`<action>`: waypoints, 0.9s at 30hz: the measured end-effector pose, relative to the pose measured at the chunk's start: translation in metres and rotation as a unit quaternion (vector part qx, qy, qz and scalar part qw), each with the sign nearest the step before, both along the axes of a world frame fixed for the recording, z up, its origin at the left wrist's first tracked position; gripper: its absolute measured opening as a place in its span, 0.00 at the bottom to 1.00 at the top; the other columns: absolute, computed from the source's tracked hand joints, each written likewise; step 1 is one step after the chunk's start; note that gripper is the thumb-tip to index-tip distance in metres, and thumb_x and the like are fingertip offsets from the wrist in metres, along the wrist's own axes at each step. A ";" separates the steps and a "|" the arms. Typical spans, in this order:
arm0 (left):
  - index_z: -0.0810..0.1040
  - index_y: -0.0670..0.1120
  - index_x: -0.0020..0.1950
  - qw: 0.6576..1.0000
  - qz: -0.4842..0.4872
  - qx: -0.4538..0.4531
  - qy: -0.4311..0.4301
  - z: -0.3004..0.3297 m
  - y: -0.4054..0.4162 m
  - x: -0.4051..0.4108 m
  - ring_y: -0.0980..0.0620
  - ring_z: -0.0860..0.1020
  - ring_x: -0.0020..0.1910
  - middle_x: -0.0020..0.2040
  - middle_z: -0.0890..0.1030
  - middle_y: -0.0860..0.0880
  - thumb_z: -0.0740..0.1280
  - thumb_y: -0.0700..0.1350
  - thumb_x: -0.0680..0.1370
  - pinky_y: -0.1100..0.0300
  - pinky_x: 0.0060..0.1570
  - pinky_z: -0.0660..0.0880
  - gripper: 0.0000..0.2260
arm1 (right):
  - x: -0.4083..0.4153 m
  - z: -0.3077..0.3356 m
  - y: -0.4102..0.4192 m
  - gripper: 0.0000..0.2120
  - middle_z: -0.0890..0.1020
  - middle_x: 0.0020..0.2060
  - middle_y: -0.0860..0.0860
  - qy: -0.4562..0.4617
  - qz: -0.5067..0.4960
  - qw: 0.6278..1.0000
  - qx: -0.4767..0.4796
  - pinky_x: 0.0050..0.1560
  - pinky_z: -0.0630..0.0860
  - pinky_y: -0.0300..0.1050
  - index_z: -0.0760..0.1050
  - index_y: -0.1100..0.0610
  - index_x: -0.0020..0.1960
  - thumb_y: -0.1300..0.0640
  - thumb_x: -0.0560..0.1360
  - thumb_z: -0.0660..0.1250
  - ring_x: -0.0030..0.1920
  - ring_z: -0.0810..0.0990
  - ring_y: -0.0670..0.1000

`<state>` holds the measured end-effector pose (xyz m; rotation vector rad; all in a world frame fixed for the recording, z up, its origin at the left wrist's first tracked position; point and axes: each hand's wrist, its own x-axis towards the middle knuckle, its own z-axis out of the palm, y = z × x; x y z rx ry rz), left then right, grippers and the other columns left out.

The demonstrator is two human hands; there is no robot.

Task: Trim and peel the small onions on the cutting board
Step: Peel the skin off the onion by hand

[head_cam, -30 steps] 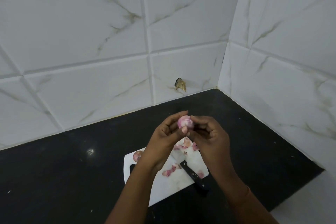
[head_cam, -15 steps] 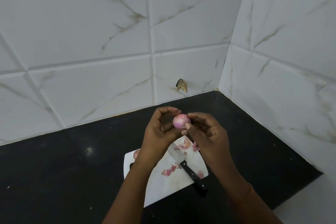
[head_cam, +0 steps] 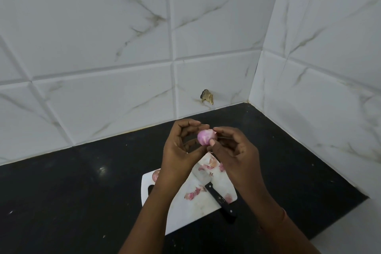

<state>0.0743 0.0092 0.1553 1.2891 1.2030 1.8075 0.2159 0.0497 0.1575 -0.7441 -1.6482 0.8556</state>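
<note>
A small pink onion (head_cam: pixel 204 137) is held up in the air above the white cutting board (head_cam: pixel 185 210). My left hand (head_cam: pixel 181 150) cups it from the left with index finger and thumb. My right hand (head_cam: pixel 233 150) pinches its right side, thumb on the lower edge. Another small onion (head_cam: pixel 155 175) lies at the board's far left corner, half hidden by my left wrist. A black-handled knife (head_cam: pixel 218 198) rests on the board, its blade partly under my hands. Pink peel scraps (head_cam: pixel 192 194) are scattered over the board.
The board lies on a black countertop (head_cam: pixel 72 192) in a corner of white marble-patterned tiled walls (head_cam: pixel 103 47). A chipped spot (head_cam: pixel 206 97) marks the back wall low down. The counter's front right edge (head_cam: pixel 340 222) meets a white surface.
Both hands have turned the onion between the fingers. My left fingers have spread wider around it, and the view has shifted slightly.
</note>
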 end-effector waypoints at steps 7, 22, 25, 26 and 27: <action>0.76 0.41 0.60 1.000 -0.014 -0.005 -0.024 -0.002 0.000 -0.001 0.49 0.82 0.58 0.57 0.84 0.46 0.75 0.32 0.70 0.60 0.55 0.79 0.21 | 0.004 0.004 0.004 0.06 0.83 0.45 0.43 0.005 -0.003 1.000 0.008 0.46 0.79 0.33 0.78 0.51 0.51 0.54 0.74 0.68 0.47 0.83 0.43; 0.76 0.44 0.68 0.994 -0.063 -0.066 -0.061 -0.006 0.001 0.004 0.46 0.82 0.59 0.60 0.83 0.46 0.64 0.44 0.79 0.52 0.56 0.81 0.17 | 0.004 0.007 0.009 0.08 0.82 0.47 0.42 -0.061 0.045 0.997 0.012 0.46 0.78 0.32 0.75 0.49 0.54 0.57 0.76 0.68 0.49 0.82 0.41; 0.76 0.43 0.68 0.994 -0.065 -0.062 -0.068 -0.005 0.002 0.004 0.45 0.82 0.59 0.60 0.83 0.45 0.67 0.44 0.77 0.51 0.57 0.80 0.19 | 0.003 0.006 0.009 0.08 0.82 0.46 0.42 -0.074 0.041 0.996 0.022 0.47 0.78 0.31 0.76 0.50 0.53 0.58 0.76 0.69 0.49 0.82 0.41; 0.76 0.43 0.68 0.994 -0.060 -0.061 -0.069 -0.006 0.002 0.004 0.45 0.82 0.59 0.60 0.83 0.45 0.68 0.44 0.77 0.51 0.58 0.80 0.19 | 0.003 0.005 0.009 0.08 0.82 0.46 0.42 -0.078 0.036 0.996 0.026 0.47 0.78 0.31 0.76 0.50 0.53 0.58 0.76 0.69 0.49 0.82 0.41; 0.76 0.43 0.67 0.994 -0.057 -0.060 -0.071 -0.006 0.002 0.005 0.46 0.82 0.59 0.60 0.83 0.45 0.68 0.44 0.76 0.51 0.57 0.80 0.19 | 0.003 0.005 0.010 0.08 0.82 0.46 0.42 -0.081 0.031 0.996 0.031 0.47 0.77 0.31 0.76 0.51 0.53 0.58 0.75 0.69 0.48 0.82 0.41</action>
